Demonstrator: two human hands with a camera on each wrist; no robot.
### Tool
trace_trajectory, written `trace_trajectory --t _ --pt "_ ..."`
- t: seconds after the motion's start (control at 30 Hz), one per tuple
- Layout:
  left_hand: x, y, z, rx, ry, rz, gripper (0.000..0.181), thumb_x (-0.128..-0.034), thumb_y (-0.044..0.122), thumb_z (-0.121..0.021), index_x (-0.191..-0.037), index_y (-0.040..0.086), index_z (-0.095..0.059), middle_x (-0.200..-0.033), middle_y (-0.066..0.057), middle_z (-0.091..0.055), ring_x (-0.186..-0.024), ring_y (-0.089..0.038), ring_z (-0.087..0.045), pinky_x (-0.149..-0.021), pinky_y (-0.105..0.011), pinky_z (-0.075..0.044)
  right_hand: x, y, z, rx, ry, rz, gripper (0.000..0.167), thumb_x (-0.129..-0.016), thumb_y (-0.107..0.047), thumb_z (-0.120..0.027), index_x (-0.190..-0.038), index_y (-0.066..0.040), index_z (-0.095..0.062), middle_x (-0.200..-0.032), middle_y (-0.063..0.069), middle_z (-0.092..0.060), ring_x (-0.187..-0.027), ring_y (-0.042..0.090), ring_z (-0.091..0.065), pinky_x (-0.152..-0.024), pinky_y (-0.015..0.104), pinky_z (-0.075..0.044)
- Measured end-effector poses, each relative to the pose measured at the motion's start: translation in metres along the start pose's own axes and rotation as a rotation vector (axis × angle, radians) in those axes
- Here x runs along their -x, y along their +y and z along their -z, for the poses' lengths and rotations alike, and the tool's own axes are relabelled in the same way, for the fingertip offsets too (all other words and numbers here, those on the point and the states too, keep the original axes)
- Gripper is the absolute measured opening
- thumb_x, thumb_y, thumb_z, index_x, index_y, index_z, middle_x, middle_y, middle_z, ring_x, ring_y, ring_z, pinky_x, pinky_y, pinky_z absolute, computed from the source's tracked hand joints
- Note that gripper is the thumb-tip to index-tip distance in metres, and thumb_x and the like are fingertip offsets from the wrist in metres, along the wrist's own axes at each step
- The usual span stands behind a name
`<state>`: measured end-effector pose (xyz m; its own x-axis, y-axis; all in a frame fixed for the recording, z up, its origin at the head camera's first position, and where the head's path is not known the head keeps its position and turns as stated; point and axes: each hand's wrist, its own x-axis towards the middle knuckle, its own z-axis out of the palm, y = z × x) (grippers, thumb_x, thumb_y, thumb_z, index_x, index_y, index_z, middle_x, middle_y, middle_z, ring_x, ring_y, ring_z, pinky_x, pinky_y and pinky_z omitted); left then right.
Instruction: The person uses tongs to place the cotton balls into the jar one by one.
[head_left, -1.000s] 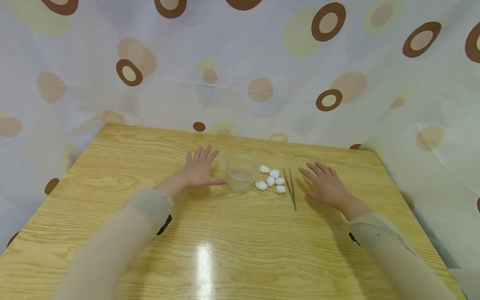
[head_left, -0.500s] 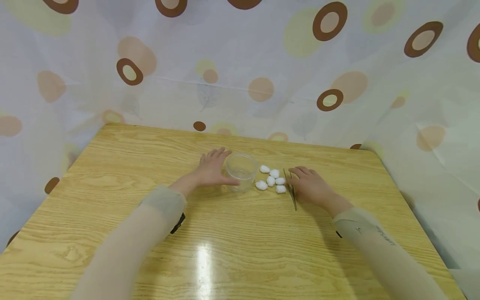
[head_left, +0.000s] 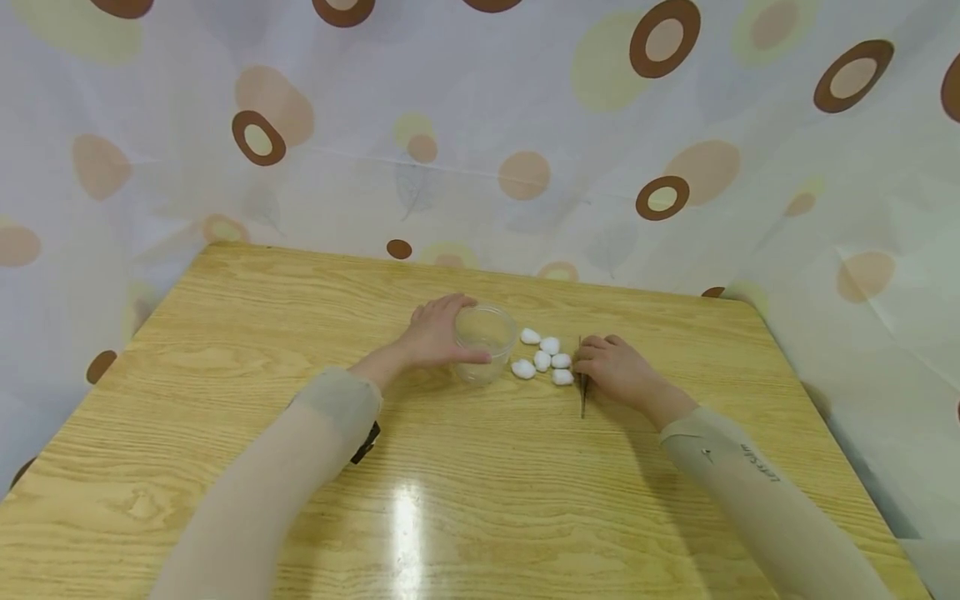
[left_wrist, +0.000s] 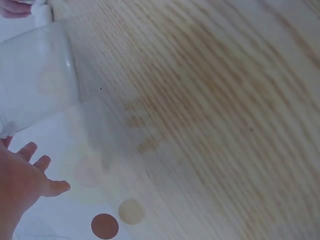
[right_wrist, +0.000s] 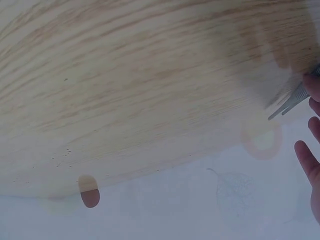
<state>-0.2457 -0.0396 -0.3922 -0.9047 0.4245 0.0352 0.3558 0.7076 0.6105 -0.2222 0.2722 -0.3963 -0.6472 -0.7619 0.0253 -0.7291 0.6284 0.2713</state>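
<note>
The left hand [head_left: 437,334] curves round the left side of a clear round container [head_left: 486,373], thumb at its near side and fingers at its far rim. In the left wrist view that hand [left_wrist: 22,177] is beside the container wall [left_wrist: 37,75], some fingers spread. Metal tweezers [head_left: 583,400] are pinched by the right hand [head_left: 618,371]; their tips [right_wrist: 285,107] stick out past the fingers [right_wrist: 311,90] in the right wrist view. Several white cotton balls [head_left: 542,361] lie in a group between the container and the tweezers.
A wood-grain table [head_left: 480,500] carries everything. Behind it and at the sides hangs a pale curtain [head_left: 465,125] with brown and yellow round patterns, meeting the table's far edge.
The left hand has moved right from beside the container to round it. The right hand has moved left onto the tweezers, whose arms have come together in its grip.
</note>
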Motion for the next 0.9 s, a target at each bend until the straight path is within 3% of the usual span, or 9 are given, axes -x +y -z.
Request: trace_trajectory --t 0.17,0.47,0.6,0.9 --pt "-0.001 0.000 0.000 0.009 -0.011 0.009 0.087 -0.0705 0.055 -0.074 -0.140 0.016 -0.039 -0.147 -0.005 -0.038 -0.136 -0.031 -0.032 -0.112 -0.058 -0.011 0.000 0.001 -0.001 0.053 -0.045 0.018 0.020 -0.080 -0.009 -0.071 -0.099 -0.012 -0.071 -0.100 0.002 -0.069 -0.102 0.023 -0.058 -0.084 0.038 -0.047" --pt "-0.002 0.000 -0.001 0.025 -0.025 -0.001 0.087 -0.0714 0.054 -0.074 -0.140 0.014 -0.038 -0.145 -0.006 -0.042 -0.133 -0.029 -0.036 -0.111 -0.055 -0.015 0.003 0.002 -0.003 0.077 -0.037 0.069 0.017 -0.078 -0.006 -0.072 -0.095 -0.009 -0.069 -0.092 0.004 -0.070 -0.091 0.022 -0.061 -0.080 0.037 -0.049" --pt "-0.002 -0.001 -0.001 0.036 -0.033 -0.003 0.088 -0.0720 0.054 -0.073 -0.141 0.014 -0.037 -0.142 -0.006 -0.044 -0.131 -0.030 -0.039 -0.111 -0.054 -0.016 0.007 0.003 -0.003 0.056 -0.043 0.059 0.013 -0.080 -0.005 -0.070 -0.092 -0.008 -0.068 -0.093 0.006 -0.070 -0.090 0.023 -0.063 -0.081 0.037 -0.050" --pt "-0.001 0.000 -0.001 0.086 -0.055 -0.011 0.087 -0.0745 0.051 -0.073 -0.141 0.011 -0.034 -0.141 -0.008 -0.047 -0.130 -0.029 -0.042 -0.112 -0.057 -0.010 0.014 0.006 -0.002 -0.028 0.031 0.041 0.009 -0.080 -0.003 -0.069 -0.087 -0.008 -0.066 -0.091 0.007 -0.070 -0.087 0.023 -0.065 -0.082 0.038 -0.052"
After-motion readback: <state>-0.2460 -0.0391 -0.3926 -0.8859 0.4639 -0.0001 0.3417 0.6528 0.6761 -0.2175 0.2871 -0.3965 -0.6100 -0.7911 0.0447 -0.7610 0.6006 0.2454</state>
